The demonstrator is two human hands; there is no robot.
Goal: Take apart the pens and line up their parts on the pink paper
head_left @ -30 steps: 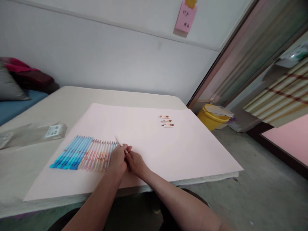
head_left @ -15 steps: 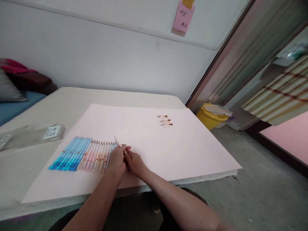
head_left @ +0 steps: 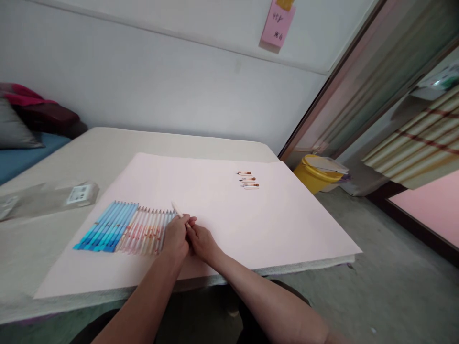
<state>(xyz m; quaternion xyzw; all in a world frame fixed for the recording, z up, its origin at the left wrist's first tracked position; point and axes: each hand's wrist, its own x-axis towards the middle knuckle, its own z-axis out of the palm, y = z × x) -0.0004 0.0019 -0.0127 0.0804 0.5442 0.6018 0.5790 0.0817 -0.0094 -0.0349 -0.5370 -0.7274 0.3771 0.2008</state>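
A slim pale pen (head_left: 177, 209) slants up and left out of my closed hands near the table's front edge. My left hand (head_left: 176, 235) is wrapped round its upper part. My right hand (head_left: 201, 242) grips the lower end, which the fingers mostly hide. Just left of my hands lies a row of pale patterned pens (head_left: 148, 229), its right end partly covered by my left hand. Beside that row, further left, several blue pens (head_left: 107, 227) lie side by side.
A pink sheet (head_left: 279, 224) covers much of the table (head_left: 118, 138). Short brown-ended pen parts (head_left: 249, 179) lie on it at the back right. On the left is a clear plastic bag (head_left: 46, 200) with a label. A yellow bin (head_left: 315, 174) stands beyond the right edge.
Both hands keep their grip on the pale pen with hardly any movement. The whole view has shifted slightly.
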